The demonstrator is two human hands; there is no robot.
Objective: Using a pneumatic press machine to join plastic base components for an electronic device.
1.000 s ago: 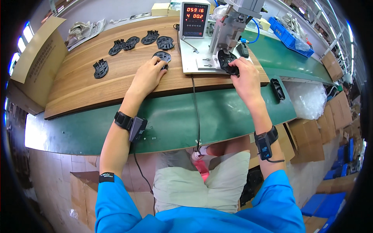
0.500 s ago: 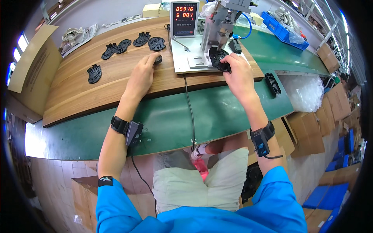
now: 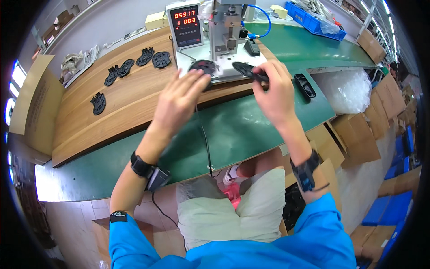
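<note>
At the front of the press's white base (image 3: 228, 74), my right hand (image 3: 277, 89) pinches the edge of a black molded plastic part (image 3: 244, 68). The part is tilted, just in front of the metal press head (image 3: 230, 42). My left hand (image 3: 179, 101) is at the base's left front corner, its fingers closed against another rounded black plastic part (image 3: 204, 67); motion blurs this part, and its lower side is hidden by the fingers. On the wooden board (image 3: 125, 96) to the left lie several similar black parts (image 3: 144, 57).
A control box with a red display (image 3: 186, 27) stands at the back of the base. A black oblong part (image 3: 305, 86) lies on the green table (image 3: 242, 116) to the right. Further off are a blue bin (image 3: 313, 22) and a clear plastic bag (image 3: 347, 92). An open carton (image 3: 38, 103) stands left.
My right hand has drawn its black part out from under the press head. My left hand has moved right to the base with its part. The whole view has shifted, and the display reading differs.
</note>
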